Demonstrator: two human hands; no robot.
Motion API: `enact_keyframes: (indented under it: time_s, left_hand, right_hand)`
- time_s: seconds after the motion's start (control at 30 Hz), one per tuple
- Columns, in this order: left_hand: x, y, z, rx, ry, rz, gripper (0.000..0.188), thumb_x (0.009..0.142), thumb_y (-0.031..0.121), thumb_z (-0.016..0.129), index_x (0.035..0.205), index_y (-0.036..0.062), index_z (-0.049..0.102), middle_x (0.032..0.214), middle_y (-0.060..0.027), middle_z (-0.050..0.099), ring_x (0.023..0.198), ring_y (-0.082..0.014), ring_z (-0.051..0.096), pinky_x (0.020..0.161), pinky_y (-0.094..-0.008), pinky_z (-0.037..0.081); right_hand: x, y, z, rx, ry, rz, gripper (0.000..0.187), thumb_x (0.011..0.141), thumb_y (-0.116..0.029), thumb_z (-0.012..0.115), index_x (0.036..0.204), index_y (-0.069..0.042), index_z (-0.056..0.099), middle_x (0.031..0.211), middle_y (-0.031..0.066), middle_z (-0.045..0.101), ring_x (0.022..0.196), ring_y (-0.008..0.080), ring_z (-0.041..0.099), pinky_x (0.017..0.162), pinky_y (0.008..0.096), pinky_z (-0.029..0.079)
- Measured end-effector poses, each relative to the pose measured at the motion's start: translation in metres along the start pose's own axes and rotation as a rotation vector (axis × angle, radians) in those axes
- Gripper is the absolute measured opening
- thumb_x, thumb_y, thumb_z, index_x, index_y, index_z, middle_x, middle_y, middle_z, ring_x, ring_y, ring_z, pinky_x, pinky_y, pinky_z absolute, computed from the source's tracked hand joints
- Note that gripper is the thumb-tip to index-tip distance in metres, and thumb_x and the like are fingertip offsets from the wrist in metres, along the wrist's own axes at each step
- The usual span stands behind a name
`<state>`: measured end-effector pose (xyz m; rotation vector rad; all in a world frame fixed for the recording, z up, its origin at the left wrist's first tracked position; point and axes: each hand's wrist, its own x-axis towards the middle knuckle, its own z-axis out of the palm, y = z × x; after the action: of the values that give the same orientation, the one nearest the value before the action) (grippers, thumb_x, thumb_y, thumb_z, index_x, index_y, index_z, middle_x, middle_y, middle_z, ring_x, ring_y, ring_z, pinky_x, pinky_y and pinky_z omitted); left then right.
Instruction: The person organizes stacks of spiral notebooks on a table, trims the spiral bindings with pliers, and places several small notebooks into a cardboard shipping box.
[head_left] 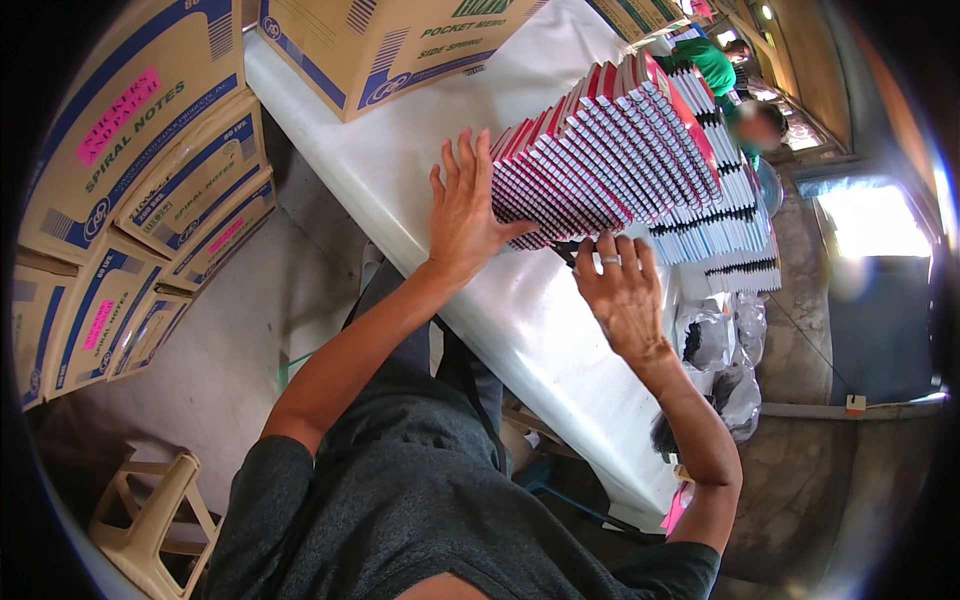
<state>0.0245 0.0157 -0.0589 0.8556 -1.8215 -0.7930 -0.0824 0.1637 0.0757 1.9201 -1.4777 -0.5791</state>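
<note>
A row of red spiral notebooks (600,150) stands packed together on the white-covered table (400,170), spiral edges facing me. My left hand (465,205) is open at the row's left end, fingers spread upward and thumb reaching along the lower edge of the notebooks. At the near lower edge, my right hand (622,290) has its fingers bent and slightly apart, tips close to the spirals; a ring is on one finger. Whether those tips touch the notebooks is hard to tell. A small dark gap or object shows between the two hands.
More notebooks with black spirals (715,215) stand to the right. A cardboard box (390,50) sits on the table's far left. Stacked cartons (140,130) and a beige plastic stool (155,520) are at left. Clear plastic bags (735,370) hang right. A person in green (705,65) is beyond.
</note>
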Motion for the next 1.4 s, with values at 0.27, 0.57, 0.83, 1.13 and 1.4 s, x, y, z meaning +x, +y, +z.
enact_keyframes:
  time_s: [0.27,0.57,0.83,1.13,1.4]
  left_hand:
    - [0.002,0.003,0.005,-0.028,-0.012,-0.04,0.125,0.058,0.032,0.09,0.15,0.0052,0.011,0.153,-0.0269,0.019,0.141,-0.049,0.017,0.11,-0.0626,0.021]
    - [0.003,0.004,0.001,-0.001,-0.006,-0.039,0.125,0.057,0.034,0.09,0.15,0.0052,0.011,0.152,-0.0276,0.02,0.14,-0.0502,0.018,0.109,-0.0627,0.022]
    - [0.009,0.009,0.0,-0.004,0.038,0.037,0.127,0.054,0.037,0.09,0.151,0.0057,0.013,0.152,-0.0278,0.02,0.139,-0.0507,0.019,0.106,-0.0629,0.025]
    - [0.008,0.011,-0.001,0.016,0.027,0.029,0.126,0.055,0.036,0.09,0.151,0.005,0.013,0.151,-0.0285,0.02,0.138,-0.0519,0.019,0.107,-0.0625,0.024]
    - [0.014,0.019,-0.002,0.006,0.044,0.084,0.126,0.056,0.039,0.09,0.15,0.003,0.014,0.151,-0.0301,0.019,0.139,-0.0521,0.017,0.108,-0.0604,0.023]
  right_hand:
    - [-0.008,0.016,0.012,-0.15,0.046,-0.179,0.034,0.082,-0.015,0.059,0.115,-0.008,0.055,0.117,0.0062,0.053,0.113,0.0189,0.048,0.092,0.0391,0.042]
    - [0.006,-0.03,-0.001,-0.114,-0.251,0.157,0.027,0.078,-0.012,0.061,0.101,0.002,0.064,0.095,0.0181,0.061,0.084,0.0278,0.062,0.07,0.0355,0.051]
    - [-0.006,0.024,0.006,-0.12,0.076,-0.193,0.031,0.082,-0.014,0.059,0.112,-0.008,0.054,0.116,0.006,0.051,0.111,0.0204,0.048,0.095,0.0395,0.04]
    - [-0.001,-0.018,-0.002,-0.017,-0.218,0.169,0.025,0.078,-0.012,0.064,0.098,0.004,0.061,0.095,0.016,0.062,0.081,0.0263,0.064,0.064,0.0342,0.054]
    - [-0.015,0.031,-0.003,-0.095,0.039,-0.098,0.039,0.084,-0.014,0.064,0.121,-0.012,0.052,0.116,0.0025,0.052,0.111,0.0153,0.049,0.093,0.038,0.042]
